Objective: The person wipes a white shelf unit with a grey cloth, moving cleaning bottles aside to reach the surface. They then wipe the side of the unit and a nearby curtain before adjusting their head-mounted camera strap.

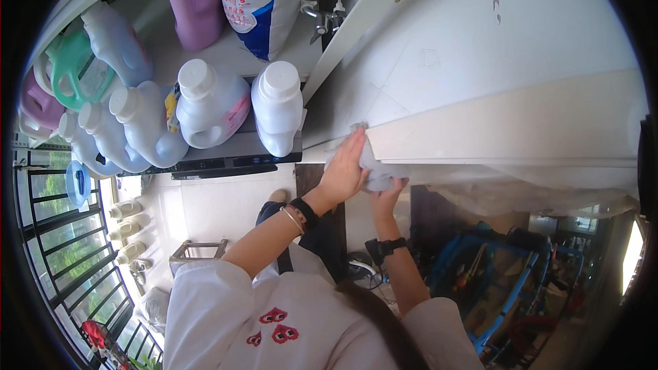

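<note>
A crumpled grey cloth (374, 173) lies against the end of a pale beam-like ledge (493, 130), wrapping partly round its lower corner. My left hand (343, 170) presses on the cloth from the left, its fingers long and close together, with a bit of cloth showing past the tips. Just below and to the right, my right hand (388, 195) grips the cloth's lower part, its fingers partly hidden by the fabric. A dark band and bracelets circle my left wrist, and a black watch (384, 249) is on my right.
White-capped detergent bottles (277, 106) crowd the top of a dark-fronted appliance (240, 156) at left, near a white printed bag (264, 7) and metal taps (319, 17). A small stool (199, 250) stands below. Blue metal frames (504, 308) are at lower right, behind a glassy surface.
</note>
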`<state>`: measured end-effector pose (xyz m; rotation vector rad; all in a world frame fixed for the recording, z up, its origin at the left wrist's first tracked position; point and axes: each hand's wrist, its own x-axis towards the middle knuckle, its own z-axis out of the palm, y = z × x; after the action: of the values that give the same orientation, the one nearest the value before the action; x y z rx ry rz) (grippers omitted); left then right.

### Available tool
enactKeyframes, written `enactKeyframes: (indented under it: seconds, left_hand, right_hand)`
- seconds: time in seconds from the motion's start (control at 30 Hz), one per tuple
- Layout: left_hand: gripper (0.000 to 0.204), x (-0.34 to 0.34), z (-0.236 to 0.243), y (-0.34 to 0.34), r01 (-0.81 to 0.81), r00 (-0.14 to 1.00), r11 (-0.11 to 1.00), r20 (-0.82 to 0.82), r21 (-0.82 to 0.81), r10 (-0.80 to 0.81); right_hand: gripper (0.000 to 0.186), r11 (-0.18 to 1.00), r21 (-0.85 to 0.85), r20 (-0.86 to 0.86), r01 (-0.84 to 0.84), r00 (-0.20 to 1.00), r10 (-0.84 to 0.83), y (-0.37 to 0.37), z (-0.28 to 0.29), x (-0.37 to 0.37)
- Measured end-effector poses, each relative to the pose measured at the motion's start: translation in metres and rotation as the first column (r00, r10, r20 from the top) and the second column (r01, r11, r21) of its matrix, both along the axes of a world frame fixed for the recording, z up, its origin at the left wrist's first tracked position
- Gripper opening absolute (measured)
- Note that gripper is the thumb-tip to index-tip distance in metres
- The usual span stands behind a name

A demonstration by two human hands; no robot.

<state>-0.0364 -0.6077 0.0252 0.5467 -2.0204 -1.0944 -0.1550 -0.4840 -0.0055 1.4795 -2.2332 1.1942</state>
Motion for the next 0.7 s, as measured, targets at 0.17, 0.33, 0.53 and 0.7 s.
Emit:
enactKeyframes:
  seconds: [0.17, 0.33, 0.53, 0.7]
  left_hand:
    - [0.063, 0.011, -0.106, 0.028, -0.166, 0.929, 0.931, 0.368, 0.324, 0.038]
    - [0.044, 0.040, -0.104, 0.016, -0.022, 0.833, 0.917, 0.515, 0.397, -0.203]
    - [0.036, 0.044, -0.052, -0.003, 0.245, 0.820, 0.925, 0.446, 0.292, -0.358]
    - [0.052, 0.030, 0.008, 0.016, 0.563, 0.744, 0.816, 0.509, -0.129, -0.433]
  right_hand:
    - [0.042, 0.886, 0.360, 0.391, -0.292, 0.909, 0.141, 0.019, -0.055, 0.000]
    - [0.039, 0.901, 0.367, 0.585, -0.231, 0.811, -0.030, 0.059, -0.066, 0.007]
    - [0.041, 0.996, 0.081, 0.850, -0.036, 0.525, -0.050, 0.121, -0.017, 0.010]
    - [0.046, 0.958, -0.161, 0.964, 0.239, 0.244, 0.101, 0.131, 0.086, 0.043]
